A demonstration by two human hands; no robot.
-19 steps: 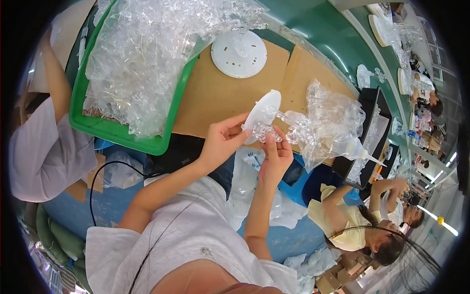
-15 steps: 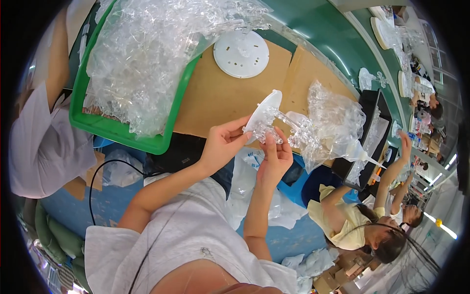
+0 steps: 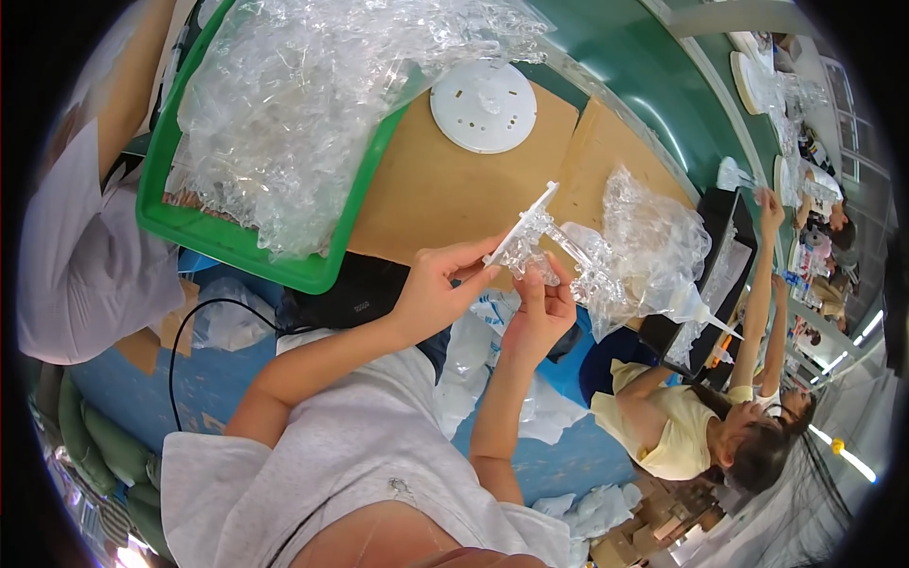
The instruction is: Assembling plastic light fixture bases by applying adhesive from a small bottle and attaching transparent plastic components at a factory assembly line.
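A small white disc (image 3: 524, 223) is held up in front of me, tilted almost edge-on. Clear faceted plastic pieces (image 3: 595, 275) stick out from its right-hand face on a stem. My left hand (image 3: 437, 292) is closed on the disc's lower edge, thumb and fingers pinching it. With bent fingertips, my right hand (image 3: 540, 320) grips a clear plastic piece at the lower part of the disc; the fingers partly hide it. Beyond my hands, a larger white round plate (image 3: 483, 107) with slots and holes lies on the cardboard.
A green tray (image 3: 312, 275) heaped with clear plastic bags (image 3: 284, 123) stands at left. Cardboard (image 3: 407, 199) covers the bench. To the right are a crumpled clear bag (image 3: 653, 227), a nozzle bottle (image 3: 696, 308) and a black bin (image 3: 724, 256). A co-worker (image 3: 663, 417) reaches out nearby; another person's sleeve (image 3: 71, 275) is at left.
The white disc has turned more edge-on, and both my hands have shifted slightly right with it. The co-worker at right has raised an arm farther up.
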